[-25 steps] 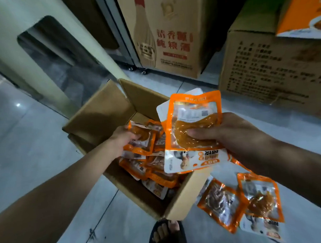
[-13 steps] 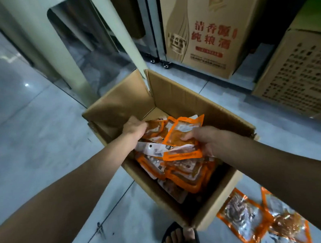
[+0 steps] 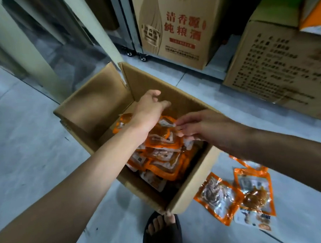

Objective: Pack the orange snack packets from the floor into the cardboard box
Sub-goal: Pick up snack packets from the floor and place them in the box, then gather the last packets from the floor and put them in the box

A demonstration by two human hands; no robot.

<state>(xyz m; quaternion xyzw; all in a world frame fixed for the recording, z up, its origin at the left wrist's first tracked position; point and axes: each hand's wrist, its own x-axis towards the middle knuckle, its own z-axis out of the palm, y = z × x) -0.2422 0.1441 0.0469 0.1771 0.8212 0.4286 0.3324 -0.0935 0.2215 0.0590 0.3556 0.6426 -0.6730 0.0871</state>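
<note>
Nearest, at 6 o'clock: my foot in a dark sandal (image 3: pixel 161 232), toes touching the near corner of the cardboard box (image 3: pixel 193 185). I judge it braces the box against sliding.

At 4 o'clock, on the floor (image 3: pixel 26 148) just beside the box: loose packets (image 3: pixel 235 195) overlapping in a small heap, not yet packed. One more edge shows under my right forearm.

Centre: the box, flaps up, with a pile of orange packets (image 3: pixel 162 158) heaped toward its near right side; the far left corner looks bare.

Right hand (image 3: pixel 203 126) over the pile at 3 o'clock of the box, fingers spread and pointing left, tips touching the top packet's edge. No pinch seen; reads as a release or a nudge flat.

Left hand (image 3: pixel 149 107) further in, loosely curled, empty, above the far end of the pile. Blurred; contact cannot be told.

Farthest, 12 to 2 o'clock: a printed carton (image 3: pixel 178 26) and a brown carton (image 3: pixel 276 67), well apart from the work.

Judgement: partly done; floor heap remains.
</note>
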